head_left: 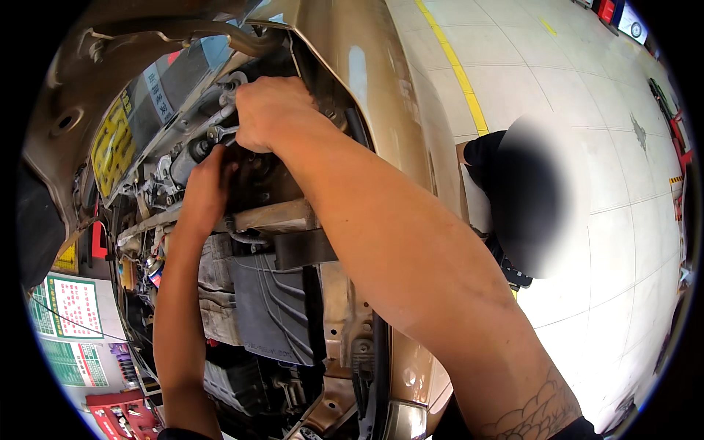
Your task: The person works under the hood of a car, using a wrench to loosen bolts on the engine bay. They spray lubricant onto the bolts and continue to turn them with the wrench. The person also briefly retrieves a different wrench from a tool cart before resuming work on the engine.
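My right hand (275,114) is closed in a fist deep in the engine bay, near the strut area. A metal wrench (218,133) juts from it to the left, its ringed end showing; the rest is hidden by the fist. Just below, my left hand (205,187) reaches up beside a grey metal cylinder (187,160). Its index finger points toward the wrench end and its thumb stands apart, with nothing visible between them. The other left fingers are partly hidden. A fastener under the wrench cannot be made out.
Under my arms lies a dark engine cover (271,308) with curved ridges. The gold fender (411,147) runs along the right, and the raised hood (66,125) hangs at the left. Another person (524,198) in dark clothing is beyond the fender. A red tool case (121,414) lies at the lower left.
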### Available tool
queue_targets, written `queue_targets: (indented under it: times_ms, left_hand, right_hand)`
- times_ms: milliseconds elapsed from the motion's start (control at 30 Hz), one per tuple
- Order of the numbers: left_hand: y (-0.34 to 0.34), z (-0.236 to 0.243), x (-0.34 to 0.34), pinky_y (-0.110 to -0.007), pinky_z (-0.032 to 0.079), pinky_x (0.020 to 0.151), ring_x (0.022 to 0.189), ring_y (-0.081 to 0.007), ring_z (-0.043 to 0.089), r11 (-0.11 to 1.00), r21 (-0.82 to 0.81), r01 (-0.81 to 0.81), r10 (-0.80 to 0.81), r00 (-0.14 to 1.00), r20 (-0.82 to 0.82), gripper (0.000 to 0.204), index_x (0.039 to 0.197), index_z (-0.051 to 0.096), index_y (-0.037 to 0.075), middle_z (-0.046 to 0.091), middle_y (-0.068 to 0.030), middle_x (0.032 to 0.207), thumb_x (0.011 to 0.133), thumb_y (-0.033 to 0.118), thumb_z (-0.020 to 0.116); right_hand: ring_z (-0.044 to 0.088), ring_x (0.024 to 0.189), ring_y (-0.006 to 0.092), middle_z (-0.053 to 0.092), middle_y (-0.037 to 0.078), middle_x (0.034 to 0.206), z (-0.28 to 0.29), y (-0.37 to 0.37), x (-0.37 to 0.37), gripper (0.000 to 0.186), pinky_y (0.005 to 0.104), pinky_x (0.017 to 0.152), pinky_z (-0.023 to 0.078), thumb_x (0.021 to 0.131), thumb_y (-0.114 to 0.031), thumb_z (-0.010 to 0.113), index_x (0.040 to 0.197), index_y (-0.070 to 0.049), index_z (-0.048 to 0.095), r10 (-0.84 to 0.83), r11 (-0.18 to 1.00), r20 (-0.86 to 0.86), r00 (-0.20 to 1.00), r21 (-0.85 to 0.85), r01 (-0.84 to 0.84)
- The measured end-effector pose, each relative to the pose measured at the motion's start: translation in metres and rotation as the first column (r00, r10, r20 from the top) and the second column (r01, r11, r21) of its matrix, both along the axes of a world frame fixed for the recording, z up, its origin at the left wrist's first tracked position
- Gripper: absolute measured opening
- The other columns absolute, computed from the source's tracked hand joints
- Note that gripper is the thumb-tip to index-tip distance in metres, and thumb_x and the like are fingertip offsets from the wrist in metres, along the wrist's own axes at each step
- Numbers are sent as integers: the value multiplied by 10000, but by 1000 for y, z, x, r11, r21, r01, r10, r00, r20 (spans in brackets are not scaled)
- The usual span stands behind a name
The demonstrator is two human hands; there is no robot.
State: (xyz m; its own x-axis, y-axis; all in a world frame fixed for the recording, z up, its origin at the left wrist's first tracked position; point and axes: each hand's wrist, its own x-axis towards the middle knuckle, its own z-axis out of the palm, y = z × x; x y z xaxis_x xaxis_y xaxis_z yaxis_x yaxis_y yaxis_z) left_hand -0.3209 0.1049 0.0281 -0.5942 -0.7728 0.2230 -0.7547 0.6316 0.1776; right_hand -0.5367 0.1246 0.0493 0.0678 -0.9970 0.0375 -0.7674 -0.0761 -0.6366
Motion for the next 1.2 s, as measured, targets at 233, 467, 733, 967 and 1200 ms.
queue_targets:
  times_ms: [233, 467, 733, 967, 1200]
  left_hand:
    - [77, 52, 15, -389, 519, 810, 916, -312, 647, 992, 103, -79, 82, 996, -31, 330, 1216, 640, 20, 659, -149, 1043, 888, 5, 679]
    - [53, 25, 20, -464, 517, 774, 925, -383, 646, 938, -338, -73, 164, 954, 250, 263, 1157, 637, 53, 670, -151, 1015, 902, 111, 661]
    - [176, 61, 64, -438, 448, 601, 632, -354, 594, 980, -172, -100, 101, 995, 1, 67, 885, 615, 27, 645, -133, 727, 875, 17, 681]
    - [217, 32, 138, -437, 497, 759, 847, -372, 634, 992, -39, -122, 125, 989, 73, 164, 975, 624, 9, 671, -156, 947, 831, -70, 631]
    - [183, -44, 175, -509, 268, 1183, 1423, -396, 368, 982, -74, -173, 186, 955, 232, 516, 1439, 476, 41, 409, -183, 1531, 959, 206, 568]
  right_hand:
    - [687, 1054, 351, 725, 175, 1092, -3, 1, 6, 342, 431, 937, 542, 734, -123, 635, 1046, -51, 757, -56, 996, -8, 998, -66, 55]
    - [689, 1038, 325, 737, 144, 1072, -4, -1, 8, 327, 433, 936, 538, 753, -218, 679, 1049, -115, 771, -76, 996, -64, 995, -54, 73]
    - [693, 1023, 321, 742, 133, 1050, -7, -8, 6, 319, 434, 917, 543, 758, -223, 678, 1045, -122, 773, -73, 997, -81, 994, -44, 70]
    - [690, 1029, 309, 737, 132, 1062, -4, -8, 5, 335, 429, 914, 541, 752, -254, 697, 1049, -113, 760, -73, 997, -109, 991, -27, 71]
    - [686, 1038, 306, 736, 132, 1062, -4, -7, 3, 381, 405, 917, 532, 751, -315, 745, 1061, -94, 752, -43, 995, -129, 991, -90, 31]
